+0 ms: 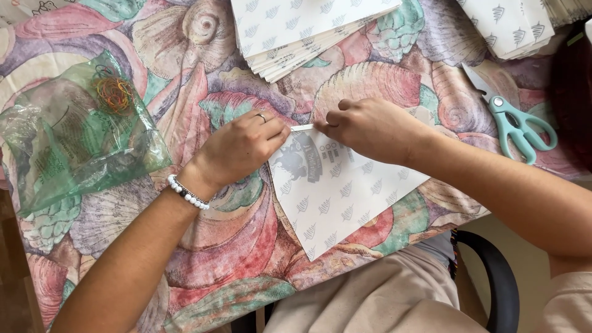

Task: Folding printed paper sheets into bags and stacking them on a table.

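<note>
1. The left hand [243,147] rests on the upper left corner of a white bag [336,188], fingers curled and closed down on its top edge; a ring shows on one finger.
2. The right hand [370,128] meets it from the other side, fingertips pinched shut on the same edge, where a narrow white strip [302,127] runs between the two hands.
3. The bag lies flat near the front edge of the counter [234,246], turned at an angle so one corner points toward the person's lap. It carries a grey printed emblem near the top and a repeating pattern of small grey marks.
4. A white bead bracelet [188,193] circles the left wrist.
5. The counter is covered by a cloth printed with large shells in pink, green and cream.
6. A stack [302,31] of similar white bags sits at the far side, just beyond the hands, fanned slightly at its edges. A second stack [512,24] lies at the far right corner.
7. Scissors [515,123] with pale green handles lie to the right of the right hand, well apart from it, blades pointing away from the person.
8. A crumpled green plastic bag [80,142] lies to the left, with a tangle of coloured rubber bands [114,92] inside near its top.
9. A black chair arm [496,277] shows below the counter edge on the right.
</note>
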